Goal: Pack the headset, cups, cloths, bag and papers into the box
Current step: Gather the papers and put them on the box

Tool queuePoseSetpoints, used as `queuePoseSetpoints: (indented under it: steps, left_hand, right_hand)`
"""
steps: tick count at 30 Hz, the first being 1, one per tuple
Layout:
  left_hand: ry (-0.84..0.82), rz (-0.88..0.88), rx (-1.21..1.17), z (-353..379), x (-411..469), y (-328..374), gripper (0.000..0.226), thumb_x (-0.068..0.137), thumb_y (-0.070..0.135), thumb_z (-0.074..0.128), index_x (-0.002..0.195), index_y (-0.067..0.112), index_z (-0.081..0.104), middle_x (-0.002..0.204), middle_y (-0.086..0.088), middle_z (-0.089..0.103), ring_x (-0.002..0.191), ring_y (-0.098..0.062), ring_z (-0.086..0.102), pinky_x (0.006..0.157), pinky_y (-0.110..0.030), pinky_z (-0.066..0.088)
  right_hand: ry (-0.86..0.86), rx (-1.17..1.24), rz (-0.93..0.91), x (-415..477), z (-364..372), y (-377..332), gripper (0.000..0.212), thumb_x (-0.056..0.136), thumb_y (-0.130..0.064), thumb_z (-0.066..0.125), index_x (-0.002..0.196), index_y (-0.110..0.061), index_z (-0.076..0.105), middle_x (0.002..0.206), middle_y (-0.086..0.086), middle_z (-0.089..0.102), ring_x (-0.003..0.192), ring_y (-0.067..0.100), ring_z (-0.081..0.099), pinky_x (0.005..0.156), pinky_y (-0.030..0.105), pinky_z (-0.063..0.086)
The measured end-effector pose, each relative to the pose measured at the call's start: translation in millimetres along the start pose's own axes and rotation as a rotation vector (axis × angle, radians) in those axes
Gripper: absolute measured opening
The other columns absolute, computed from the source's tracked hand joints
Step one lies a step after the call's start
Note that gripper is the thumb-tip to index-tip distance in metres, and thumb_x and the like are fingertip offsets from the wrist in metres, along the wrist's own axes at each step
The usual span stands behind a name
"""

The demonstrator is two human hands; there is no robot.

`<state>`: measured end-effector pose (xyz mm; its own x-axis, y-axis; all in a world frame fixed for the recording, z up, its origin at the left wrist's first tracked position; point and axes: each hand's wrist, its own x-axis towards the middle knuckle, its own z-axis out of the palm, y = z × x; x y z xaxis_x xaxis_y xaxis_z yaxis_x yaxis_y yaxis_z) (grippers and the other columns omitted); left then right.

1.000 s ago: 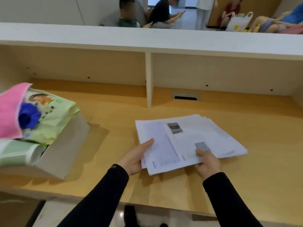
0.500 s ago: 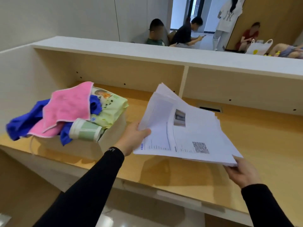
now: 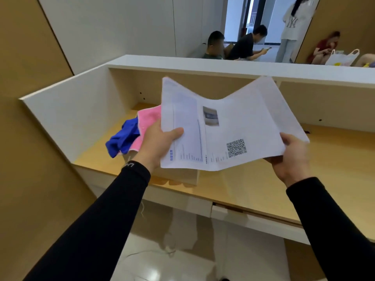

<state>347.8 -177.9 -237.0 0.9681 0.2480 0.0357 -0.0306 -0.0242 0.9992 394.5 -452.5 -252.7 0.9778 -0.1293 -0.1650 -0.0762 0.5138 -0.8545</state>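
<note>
White papers [image 3: 223,126], last to pack, held aloft by both hands: left hand [image 3: 157,146] fingers [image 3: 176,132] pinched on one edge, right hand [image 3: 292,157] closed on the other. Beyond the left fingers, pink and blue cloths [image 3: 132,134] already heaped on the box [image 3: 188,176] (mostly hidden) on the worktop [image 3: 253,185].
</note>
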Motion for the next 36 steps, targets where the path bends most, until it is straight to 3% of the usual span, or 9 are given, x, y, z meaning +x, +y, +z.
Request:
queuePoseSetpoints:
  steps: [5, 9, 12, 15, 25, 28, 32, 34, 36]
  left_hand:
    - [0.134, 0.018, 0.042, -49.8, 14.8, 7.0, 0.022, 0.083, 0.018, 0.067, 0.101, 0.029, 0.061, 0.088, 0.006, 0.073, 0.070, -0.014, 0.072, 0.050, -0.026, 0.055]
    - [0.192, 0.001, 0.129, -83.8, 36.4, 17.7, 0.018, 0.083, 0.023, 0.067, 0.098, 0.031, 0.062, 0.086, 0.006, 0.073, 0.068, -0.013, 0.072, 0.047, -0.026, 0.054]
    - [0.242, -0.002, 0.181, -106.3, 55.4, 27.2, 0.018, 0.082, 0.023, 0.068, 0.099, 0.026, 0.063, 0.086, 0.004, 0.072, 0.064, -0.012, 0.071, 0.045, -0.023, 0.052]
    - [0.269, -0.008, 0.171, -129.0, 73.4, 34.2, 0.016, 0.080, 0.019, 0.070, 0.094, 0.026, 0.063, 0.074, 0.009, 0.074, 0.060, -0.010, 0.070, 0.042, -0.020, 0.050]
    - [0.148, -0.135, 0.091, -157.4, 133.0, 6.6, 0.024, 0.081, 0.017, 0.069, 0.105, 0.019, 0.063, 0.096, -0.006, 0.073, 0.076, -0.023, 0.072, 0.059, -0.033, 0.055]
    - [0.115, -0.121, -0.045, -162.7, 144.2, 0.0, 0.023, 0.083, 0.012, 0.064, 0.105, 0.017, 0.063, 0.096, -0.008, 0.073, 0.075, -0.023, 0.072, 0.058, -0.034, 0.055]
    - [0.013, -0.235, -0.327, -166.3, 140.8, -19.8, 0.028, 0.083, 0.009, 0.060, 0.110, 0.008, 0.063, 0.100, -0.015, 0.073, 0.087, -0.034, 0.070, 0.061, -0.039, 0.057]
    - [-0.007, -0.357, -0.315, -173.0, 136.9, -29.1, 0.027, 0.083, 0.012, 0.062, 0.109, 0.007, 0.063, 0.100, -0.018, 0.072, 0.086, -0.037, 0.069, 0.062, -0.041, 0.056]
    - [0.016, -0.421, -0.265, -183.7, 132.8, -36.5, 0.022, 0.084, 0.012, 0.061, 0.105, 0.006, 0.062, 0.094, -0.018, 0.072, 0.080, -0.034, 0.070, 0.060, -0.039, 0.055]
  right_hand:
    - [-0.054, -0.013, -0.003, 5.8, 49.1, 11.3, 0.017, 0.090, -0.014, 0.047, 0.098, -0.019, 0.061, 0.070, -0.008, 0.072, 0.063, 0.011, 0.066, 0.049, 0.027, 0.053]
    - [-0.094, -0.009, -0.009, 24.5, 81.1, 27.6, 0.019, 0.091, -0.013, 0.047, 0.104, -0.018, 0.060, 0.076, -0.006, 0.073, 0.067, 0.014, 0.068, 0.053, 0.034, 0.056]
    - [-0.137, 0.012, 0.023, 39.8, 103.6, 43.4, 0.018, 0.091, -0.011, 0.046, 0.095, -0.018, 0.062, 0.070, -0.008, 0.075, 0.062, 0.011, 0.070, 0.052, 0.034, 0.056]
    - [-0.163, 0.052, 0.094, 53.9, 118.8, 57.2, 0.017, 0.091, -0.009, 0.046, 0.095, -0.015, 0.061, 0.075, -0.005, 0.075, 0.064, 0.014, 0.071, 0.050, 0.033, 0.057]
    - [-0.160, -0.017, 0.138, 74.3, 125.4, 83.4, 0.020, 0.091, -0.002, 0.043, 0.088, -0.013, 0.059, 0.069, -0.006, 0.075, 0.055, 0.011, 0.068, 0.044, 0.023, 0.051]
    - [-0.135, -0.015, 0.087, 81.1, 141.7, 73.3, 0.017, 0.090, -0.002, 0.044, 0.089, -0.011, 0.058, 0.069, -0.005, 0.075, 0.053, 0.012, 0.066, 0.040, 0.022, 0.048]
    - [-0.013, -0.064, -0.002, 98.1, 179.6, 53.9, 0.012, 0.083, -0.003, 0.046, 0.083, -0.008, 0.057, 0.064, 0.004, 0.070, 0.047, 0.015, 0.065, 0.040, 0.033, 0.054]
    - [0.030, -0.148, 0.000, 101.8, 197.7, 58.7, 0.010, 0.080, -0.003, 0.044, 0.076, -0.010, 0.051, 0.066, 0.007, 0.059, 0.039, 0.016, 0.060, 0.040, 0.033, 0.052]
    - [0.050, -0.185, 0.057, 102.8, 209.5, 70.6, 0.009, 0.081, -0.005, 0.040, 0.078, -0.011, 0.046, 0.069, 0.007, 0.055, 0.044, 0.020, 0.060, 0.052, 0.037, 0.051]
